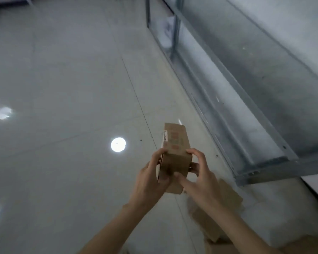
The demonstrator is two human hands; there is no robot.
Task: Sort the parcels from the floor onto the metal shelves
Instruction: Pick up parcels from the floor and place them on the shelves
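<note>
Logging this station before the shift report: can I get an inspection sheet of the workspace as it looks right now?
Surface: glossy grey tiled floor, with round light reflections.
Job's things: brown cardboard parcel held in the air; metal shelf to the right, its near tier bare.
Clutter: blurred cardboard boxes and white packages on the floor below the hands.
Grippers: left hand and right hand both grip the parcel's near end, fingers curled round it.
Cables: nothing seen.
Surroundings: white parcel on a lower shelf tier, far back.
</note>
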